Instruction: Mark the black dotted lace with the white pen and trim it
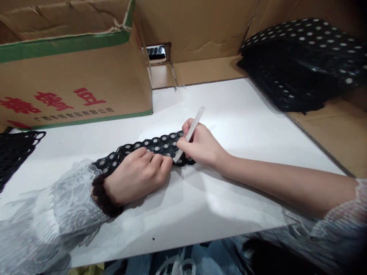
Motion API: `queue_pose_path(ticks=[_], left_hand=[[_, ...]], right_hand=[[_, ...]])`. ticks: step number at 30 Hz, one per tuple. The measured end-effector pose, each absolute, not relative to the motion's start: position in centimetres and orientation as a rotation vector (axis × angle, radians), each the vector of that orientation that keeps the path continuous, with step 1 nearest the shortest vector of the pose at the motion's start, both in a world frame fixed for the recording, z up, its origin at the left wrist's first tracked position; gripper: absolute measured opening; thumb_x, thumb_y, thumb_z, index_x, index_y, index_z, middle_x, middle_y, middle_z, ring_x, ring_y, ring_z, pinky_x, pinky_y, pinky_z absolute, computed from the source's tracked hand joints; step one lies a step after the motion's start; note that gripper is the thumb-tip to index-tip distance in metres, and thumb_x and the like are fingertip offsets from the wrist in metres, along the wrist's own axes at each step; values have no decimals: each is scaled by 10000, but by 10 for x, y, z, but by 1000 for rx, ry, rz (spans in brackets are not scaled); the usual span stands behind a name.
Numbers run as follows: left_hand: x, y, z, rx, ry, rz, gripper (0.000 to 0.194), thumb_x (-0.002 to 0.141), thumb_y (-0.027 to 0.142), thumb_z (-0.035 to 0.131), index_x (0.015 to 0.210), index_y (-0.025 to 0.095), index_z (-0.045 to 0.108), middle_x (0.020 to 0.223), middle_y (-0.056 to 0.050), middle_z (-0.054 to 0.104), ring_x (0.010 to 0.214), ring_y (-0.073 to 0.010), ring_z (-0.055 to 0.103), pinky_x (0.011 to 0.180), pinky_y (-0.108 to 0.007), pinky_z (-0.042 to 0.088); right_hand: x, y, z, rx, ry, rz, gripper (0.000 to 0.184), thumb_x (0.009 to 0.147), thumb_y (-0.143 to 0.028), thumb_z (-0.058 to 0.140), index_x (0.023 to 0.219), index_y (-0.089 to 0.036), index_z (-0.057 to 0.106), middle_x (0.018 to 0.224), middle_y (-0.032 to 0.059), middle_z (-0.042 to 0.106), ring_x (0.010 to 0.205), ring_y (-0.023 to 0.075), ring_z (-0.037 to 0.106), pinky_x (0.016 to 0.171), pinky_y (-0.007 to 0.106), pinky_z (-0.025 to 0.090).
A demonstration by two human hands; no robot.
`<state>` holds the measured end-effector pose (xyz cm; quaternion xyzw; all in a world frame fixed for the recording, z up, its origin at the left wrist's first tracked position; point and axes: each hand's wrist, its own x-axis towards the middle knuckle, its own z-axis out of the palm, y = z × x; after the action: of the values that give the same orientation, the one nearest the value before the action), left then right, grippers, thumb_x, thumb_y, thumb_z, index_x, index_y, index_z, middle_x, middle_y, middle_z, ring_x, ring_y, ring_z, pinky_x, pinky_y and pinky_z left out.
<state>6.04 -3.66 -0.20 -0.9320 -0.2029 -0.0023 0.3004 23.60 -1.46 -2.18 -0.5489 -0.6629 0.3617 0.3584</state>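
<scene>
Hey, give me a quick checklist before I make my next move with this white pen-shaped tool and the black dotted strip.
1. White pen-shaped tool held in the right hand: ok.
2. Left hand on the black dotted strip: ok.
3. Tool tip well away from the left fingertips: not ok, it is right beside them.
4. Strip lying flat all along: cannot tell, the hands cover parts of it.
5. Printed cardboard box apart from both hands: ok, it stands behind them.
</scene>
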Motion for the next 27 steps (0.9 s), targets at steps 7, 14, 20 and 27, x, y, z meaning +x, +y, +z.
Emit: queue_pose_path(ticks=[7, 14, 20, 27], left_hand=[[67, -38, -10, -2434, -716, -154, 222, 780, 204, 447, 559, 193, 435, 465, 20, 453, 437, -143, 453, 483, -284, 330], [72, -37, -13, -2397, -859, -276, 255, 781, 208, 417, 528, 183, 435, 426, 13, 457, 414, -146, 463, 471, -285, 314], [65, -33, 6, -2677, -813, 22, 193, 802, 173, 393, 643, 164, 503, 535, -3, 555, 474, -151, 521, 503, -277, 339], [60, 1, 81, -2809, -1062, 262, 413, 842, 476, 311, 738, 197, 597, 609, -1, 611, 521, -113, 542, 496, -221, 347]], right_hand=[[235, -16, -25, -1338, -1792, 848, 129, 666, -169, 412, 684, -202, 288, 592, -33, 363, 519, 97, 354, 490, 247, 273], [236, -18, -24, -1323, -1795, 829, 144, 671, -167, 424, 685, -204, 286, 581, -44, 368, 507, 91, 354, 498, 241, 295], [239, -20, -23, -1278, -1727, 1009, 124, 710, -213, 436, 715, -212, 312, 518, -68, 386, 438, 92, 416, 442, 220, 317], [254, -2, -9, -1215, -1431, 968, 137, 764, -307, 450, 795, -213, 355, 507, -66, 470, 427, 104, 481, 434, 213, 389]])
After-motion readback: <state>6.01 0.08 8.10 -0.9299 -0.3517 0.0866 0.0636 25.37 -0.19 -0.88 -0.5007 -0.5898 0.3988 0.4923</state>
